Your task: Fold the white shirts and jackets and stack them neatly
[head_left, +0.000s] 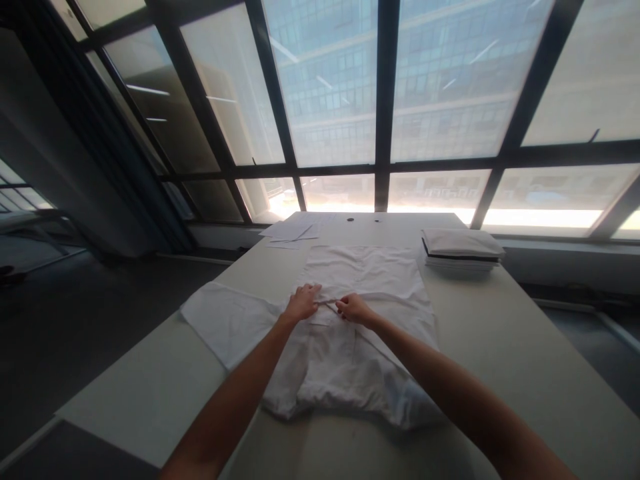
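Observation:
A white shirt (370,273) lies spread over the table, its body in the middle and a sleeve-like part (235,327) stretched out to the left. My left hand (303,302) rests on the cloth with bent fingers that close on a fold. Just to its right, my right hand (354,309) pinches the same fold between thumb and fingers. A raised edge of fabric runs between the two hands, with a narrow gap beneath it. The near end of the shirt is bunched and wrinkled; my right forearm covers part of its right side.
The white table (500,340) reaches toward tall windows (325,87). A stack of folded cloth (463,250) sits at the far right, and loose paper sheets (290,231) lie at the far left. A dark curtain (100,133) hangs on the left.

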The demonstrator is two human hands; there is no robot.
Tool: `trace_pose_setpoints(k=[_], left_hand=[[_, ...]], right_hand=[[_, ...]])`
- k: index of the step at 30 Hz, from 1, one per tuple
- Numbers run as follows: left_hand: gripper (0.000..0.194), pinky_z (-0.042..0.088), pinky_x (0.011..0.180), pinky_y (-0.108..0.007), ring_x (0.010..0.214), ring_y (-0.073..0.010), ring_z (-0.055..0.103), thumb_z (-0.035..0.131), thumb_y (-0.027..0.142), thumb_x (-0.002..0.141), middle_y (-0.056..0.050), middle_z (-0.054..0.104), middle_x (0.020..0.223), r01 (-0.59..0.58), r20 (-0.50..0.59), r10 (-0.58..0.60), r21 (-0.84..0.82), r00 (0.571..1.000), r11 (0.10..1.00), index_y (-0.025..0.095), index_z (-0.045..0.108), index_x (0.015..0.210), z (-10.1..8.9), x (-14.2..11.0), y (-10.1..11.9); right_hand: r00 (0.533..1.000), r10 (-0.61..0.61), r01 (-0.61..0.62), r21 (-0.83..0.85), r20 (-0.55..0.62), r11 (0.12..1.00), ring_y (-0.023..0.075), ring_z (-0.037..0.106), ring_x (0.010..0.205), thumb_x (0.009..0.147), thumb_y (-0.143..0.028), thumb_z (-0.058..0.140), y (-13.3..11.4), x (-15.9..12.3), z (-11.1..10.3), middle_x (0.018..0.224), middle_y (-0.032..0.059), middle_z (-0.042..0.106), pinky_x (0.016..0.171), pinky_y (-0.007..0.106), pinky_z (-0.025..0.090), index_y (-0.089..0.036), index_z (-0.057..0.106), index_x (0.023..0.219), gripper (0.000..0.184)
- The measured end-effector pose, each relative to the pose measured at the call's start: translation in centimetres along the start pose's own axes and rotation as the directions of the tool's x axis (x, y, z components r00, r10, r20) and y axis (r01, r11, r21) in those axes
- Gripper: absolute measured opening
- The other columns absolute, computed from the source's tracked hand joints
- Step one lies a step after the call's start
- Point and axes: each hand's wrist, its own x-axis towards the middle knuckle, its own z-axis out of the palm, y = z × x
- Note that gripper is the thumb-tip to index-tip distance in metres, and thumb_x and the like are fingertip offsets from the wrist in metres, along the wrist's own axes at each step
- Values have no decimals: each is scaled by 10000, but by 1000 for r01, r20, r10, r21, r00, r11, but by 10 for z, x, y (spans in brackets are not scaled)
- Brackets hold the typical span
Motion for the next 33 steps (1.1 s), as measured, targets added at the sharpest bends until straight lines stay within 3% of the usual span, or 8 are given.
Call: trace_pose_setpoints(k=[3, 9, 15, 19, 21, 23, 28, 33], left_hand=[[613, 467, 965, -331, 1167, -237, 595, 589, 100, 827, -87, 625, 1318, 30, -39, -29, 20, 999, 999, 278, 545, 1412, -2, -5, -1], [243, 472, 900, -309, 1050, -238, 655, 531, 253, 943, -90, 723, 1080, 39, -115, -38, 7, 993, 999, 225, 759, 1022, -32, 2, -2], [223, 480, 762, -271, 808, -192, 676, 573, 310, 924, -50, 740, 836, -187, -229, 132, -236, 965, 954, 181, 752, 956, -78, -11, 62], [344, 520, 838, -284, 925, -197, 702, 604, 361, 925, -62, 759, 1046, -458, -161, 494, -683, 854, 569, 176, 692, 1201, -91, -38, 119], [410, 523, 909, -316, 1036, -221, 694, 633, 368, 916, -89, 737, 1154, -455, -152, 615, -809, 774, 373, 169, 655, 1274, -92, -48, 131], [409, 533, 915, -339, 1026, -229, 703, 625, 375, 927, -110, 743, 1128, -421, -173, 602, -857, 779, 298, 146, 655, 1265, -88, -50, 130], [331, 543, 907, -350, 990, -222, 707, 543, 345, 948, -108, 756, 1065, -368, -176, 379, -768, 908, 524, 137, 696, 1156, -51, -38, 99], [388, 407, 1119, -392, 1259, -240, 584, 531, 304, 944, -110, 653, 1329, -351, -102, 338, -377, 935, 857, 173, 644, 1291, 5, -42, 64]], right_hand=[[1000, 17, -19, 75, 22, 997, 99, 472, 490, 903, -269, 530, 5, -2, -2, 526, -10, 568, 519, 219, 314, -156, 614, 605, 330], [1000, 16, -21, 207, 22, 978, 100, 452, 526, 866, -309, 571, 1, -13, -3, 547, -26, 530, 528, 218, 320, -169, 564, 581, 317], [998, 62, -56, 582, 10, 811, 149, 628, 733, 952, -586, 425, -40, -32, -22, 950, 50, 685, 631, 251, 489, -203, 636, 1014, 442], [963, 269, -171, 828, 25, 534, 160, 646, 721, 953, -449, 480, -55, -56, -71, 832, 65, 691, 641, 248, 522, -166, 631, 913, 324], [941, 336, -226, 794, 29, 564, 159, 627, 643, 902, -312, 543, -48, -76, -103, 724, 48, 671, 598, 245, 517, -157, 621, 822, 191], [915, 403, -293, 720, 20, 629, 158, 604, 580, 856, -273, 577, -34, -102, -139, 678, 37, 665, 545, 248, 505, -156, 636, 808, 140], [899, 436, -400, 472, 36, 786, 193, 671, 647, 744, -355, 744, 17, -187, -230, 869, 99, 750, 527, 257, 511, -149, 713, 985, 319], [893, 433, -406, 194, -126, 893, 240, 728, 734, 678, -302, 794, 80, -263, -298, 961, 210, 759, 638, 307, 531, -146, 796, 906, 276]])
